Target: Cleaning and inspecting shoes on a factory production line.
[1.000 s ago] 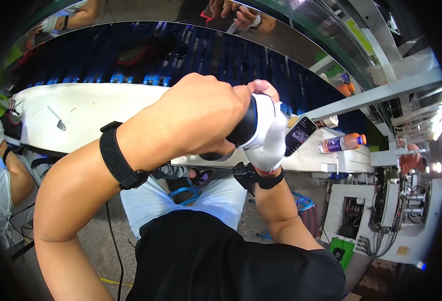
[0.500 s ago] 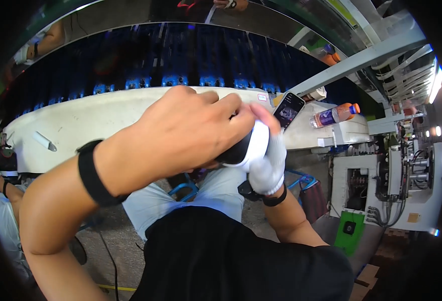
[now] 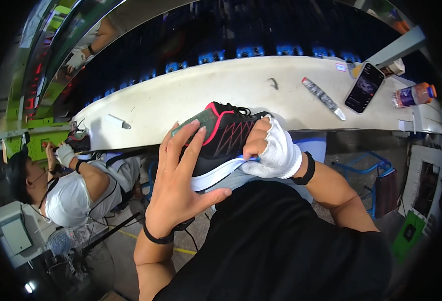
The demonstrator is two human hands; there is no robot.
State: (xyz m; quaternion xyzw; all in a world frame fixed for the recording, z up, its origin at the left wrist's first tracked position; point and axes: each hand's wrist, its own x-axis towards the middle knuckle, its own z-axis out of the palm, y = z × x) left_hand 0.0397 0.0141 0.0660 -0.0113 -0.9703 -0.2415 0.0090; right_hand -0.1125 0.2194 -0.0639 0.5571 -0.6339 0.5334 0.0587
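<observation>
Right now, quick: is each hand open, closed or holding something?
Left hand: open, fingers spread over one end of the black shoe.
Right hand: closed, fingers curled at the shoe's side; exactly what it grips cannot be told.

Room lies between white tool (image 3: 116, 121) and shoe (image 3: 226, 138); pen (image 3: 323, 98) obstructs rightward.

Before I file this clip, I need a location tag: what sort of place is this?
Probably a shoe factory line: a black shoe, a white bench with what looks like a conveyor beyond it, and a co-worker nearby.
</observation>
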